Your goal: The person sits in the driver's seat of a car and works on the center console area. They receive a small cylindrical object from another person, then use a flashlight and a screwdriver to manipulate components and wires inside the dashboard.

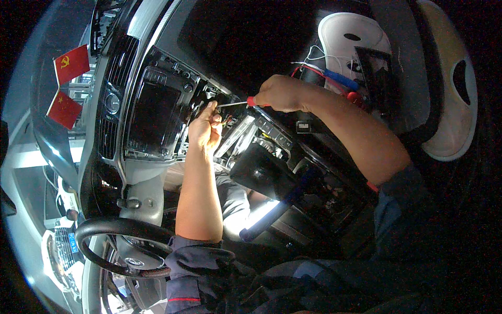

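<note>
My right hand (pixel 282 94) is closed round the red handle of a screwdriver (pixel 233 104). The metal shaft points left into the opened centre console of a car, below the dark dashboard screen (pixel 154 111). My left hand (pixel 205 131) reaches into that same opening, its fingers closed near the screwdriver's tip. What they pinch is hidden by the hand. Thin coloured wires (pixel 227 121) show beside those fingers. Right of the left hand, the console is stripped down to a light-coloured frame (pixel 236 135) and a row of dark buttons (pixel 274 133).
A lit bar-shaped work lamp (pixel 261 213) shines low on the console. The steering wheel (pixel 123 225) is at lower left. On the white-covered seat (pixel 334 26) lie a blue-handled tool (pixel 341 79) and loose wires. Two small red flags (pixel 72 65) stand by the windscreen.
</note>
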`<action>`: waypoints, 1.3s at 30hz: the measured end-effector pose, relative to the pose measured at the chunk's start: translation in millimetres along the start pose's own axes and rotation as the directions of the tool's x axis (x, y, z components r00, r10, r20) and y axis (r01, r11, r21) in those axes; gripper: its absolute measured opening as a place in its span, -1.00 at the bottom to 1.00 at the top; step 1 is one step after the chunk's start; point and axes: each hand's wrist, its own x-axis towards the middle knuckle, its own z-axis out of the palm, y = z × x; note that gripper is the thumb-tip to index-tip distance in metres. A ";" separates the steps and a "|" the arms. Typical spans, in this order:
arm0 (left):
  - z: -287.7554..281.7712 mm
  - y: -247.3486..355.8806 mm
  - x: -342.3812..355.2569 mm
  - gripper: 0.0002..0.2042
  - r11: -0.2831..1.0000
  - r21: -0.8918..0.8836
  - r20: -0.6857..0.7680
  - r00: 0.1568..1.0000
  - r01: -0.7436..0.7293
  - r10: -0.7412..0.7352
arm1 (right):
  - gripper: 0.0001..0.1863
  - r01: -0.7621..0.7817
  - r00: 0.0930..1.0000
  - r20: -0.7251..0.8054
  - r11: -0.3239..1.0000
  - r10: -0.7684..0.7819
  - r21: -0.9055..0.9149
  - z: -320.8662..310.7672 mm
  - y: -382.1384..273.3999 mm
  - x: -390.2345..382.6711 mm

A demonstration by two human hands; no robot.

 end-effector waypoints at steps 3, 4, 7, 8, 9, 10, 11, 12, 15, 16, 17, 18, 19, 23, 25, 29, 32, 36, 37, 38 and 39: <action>3.0 3.3 0.0 -0.87 1.000 0.004 -0.051 0.999 0.013 -0.013 | -0.50 0.039 0.999 -0.018 0.999 -0.040 -0.038 0.6 1.4 2.6; 5.7 0.7 0.3 -0.88 0.999 -0.043 -0.072 0.997 -0.022 0.019 | -0.50 0.043 0.999 -0.020 0.998 -0.044 -0.044 0.4 2.0 3.2; 10.7 0.2 1.7 -0.89 0.998 -0.062 -0.070 0.998 -0.009 0.004 | -0.49 0.019 1.000 -0.014 0.999 -0.020 -0.049 -0.4 3.1 4.0; 12.0 0.0 3.4 -0.90 0.997 -0.071 -0.086 0.996 -0.004 -0.002 | -0.48 0.023 1.000 -0.012 0.999 -0.023 -0.044 -0.7 3.6 3.8; 12.8 0.2 5.4 -0.90 0.997 -0.079 -0.102 0.995 0.000 -0.008 | -0.48 0.012 1.000 -0.003 1.000 -0.013 -0.028 -0.9 4.1 3.5; 12.5 0.5 7.1 -0.91 0.996 -0.089 -0.110 0.994 0.013 -0.022 | -0.47 0.048 0.999 -0.012 0.998 -0.049 -0.046 -1.1 4.5 3.2; 11.4 1.3 8.6 -0.92 0.996 -0.083 -0.092 0.995 0.033 -0.041 | -0.47 0.070 0.997 -0.012 0.996 -0.071 -0.055 -1.1 5.0 3.0; 9.6 3.1 10.1 -0.92 0.995 -0.079 -0.067 0.996 0.061 -0.067 | -0.47 0.087 0.996 -0.015 0.994 -0.088 -0.061 -1.0 5.6 2.8; 3.9 5.6 13.4 -0.88 0.991 -0.069 0.009 0.993 0.116 -0.116 | -0.46 0.074 0.997 -0.029 0.995 -0.076 -0.064 -0.2 7.5 2.8; 2.3 6.1 14.1 -0.86 0.989 -0.067 0.035 0.991 0.129 -0.127 | -0.45 0.088 0.995 -0.030 0.993 -0.091 -0.085 0.3 8.1 3.1; 1.3 6.3 14.8 -0.83 0.988 -0.061 0.062 0.988 0.144 -0.141 | -0.44 0.103 0.994 -0.027 0.990 -0.106 -0.096 0.8 8.6 3.5; 0.5 6.8 15.2 -0.82 0.984 -0.068 0.075 0.984 0.164 -0.159 | -0.43 0.106 0.994 -0.024 0.988 -0.109 -0.109 1.4 9.0 3.8; 0.1 7.0 15.5 -0.80 0.980 -0.071 0.090 0.980 0.186 -0.179 | -0.42 0.120 0.992 -0.021 0.987 -0.123 -0.109 1.9 9.3 4.0; 2.8 6.5 18.9 -0.77 0.968 -0.125 0.036 0.976 0.219 -0.216 | -0.41 0.110 0.994 -0.005 0.986 -0.112 -0.124 2.4 10.1 4.1; 3.2 5.7 20.0 -0.76 0.967 -0.128 0.023 0.976 0.220 -0.219 | -0.40 0.115 0.993 -0.004 0.985 -0.117 -0.132 1.9 10.4 4.1; 0.2 6.3 22.2 -0.77 0.966 -0.107 0.083 0.970 0.236 -0.228 | -0.40 0.143 0.989 -0.011 0.978 -0.146 -0.155 0.8 11.6 5.9; -1.0 5.8 24.7 -0.78 0.961 -0.129 0.080 0.968 0.246 -0.237 | -0.40 0.164 0.985 -0.027 0.972 -0.171 -0.171 1.2 13.0 6.9; 0.4 3.7 26.3 -0.80 0.966 -0.139 0.047 0.975 0.220 -0.215 | -0.41 0.169 0.984 -0.025 0.966 -0.178 -0.196 0.8 12.5 6.1; 1.0 3.5 26.1 -0.80 0.967 -0.139 0.036 0.977 0.215 -0.212 | -0.42 0.176 0.983 -0.016 0.966 -0.183 -0.190 0.4 11.8 5.6; 1.5 3.7 25.8 -0.80 0.969 -0.136 0.022 0.978 0.207 -0.206 | -0.42 0.171 0.984 -0.013 0.966 -0.176 -0.194 -0.1 11.1 4.7; 1.6 4.1 25.4 -0.80 0.970 -0.125 0.035 0.978 0.209 -0.206 | -0.43 0.158 0.986 -0.013 0.967 -0.164 -0.198 -0.5 10.4 3.7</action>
